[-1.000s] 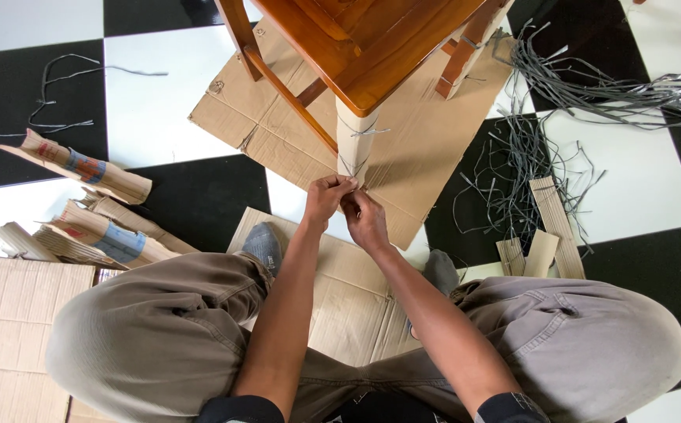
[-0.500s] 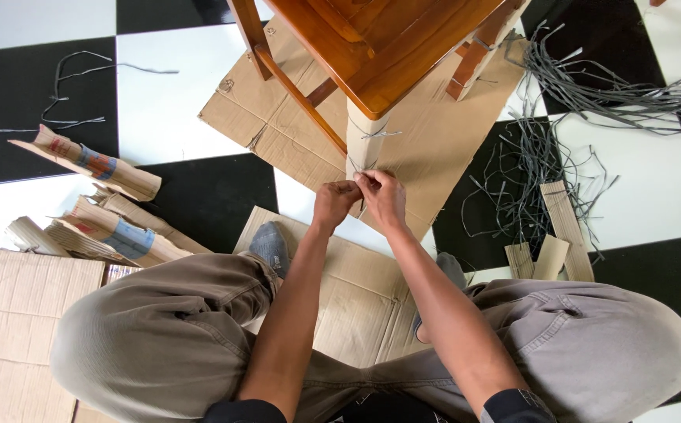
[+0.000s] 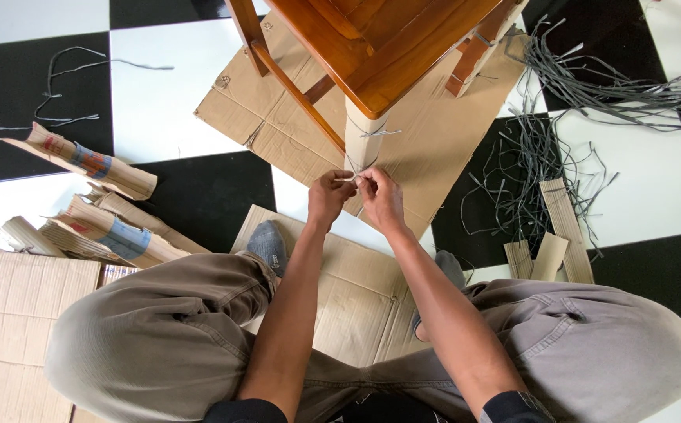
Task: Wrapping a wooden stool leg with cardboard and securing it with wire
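Both hands are being held together, left hand [image 3: 328, 196] and right hand [image 3: 382, 200] pinched on a thin grey strap [image 3: 356, 177] at the foot of the cardboard-wrapped chair leg [image 3: 364, 141]. The leg is standing just ahead of the knuckles, long axis upright. Both hands are equally near. Flat cardboard [image 3: 426, 149] is lying beneath; loose straps [image 3: 528, 172] are lying to the right, the black-and-white floor [image 3: 160, 102] to the left.

Bare forearms below short black sleeves [image 3: 240, 410], baggy khaki trousers [image 3: 152, 337], and grey socks [image 3: 266, 243]
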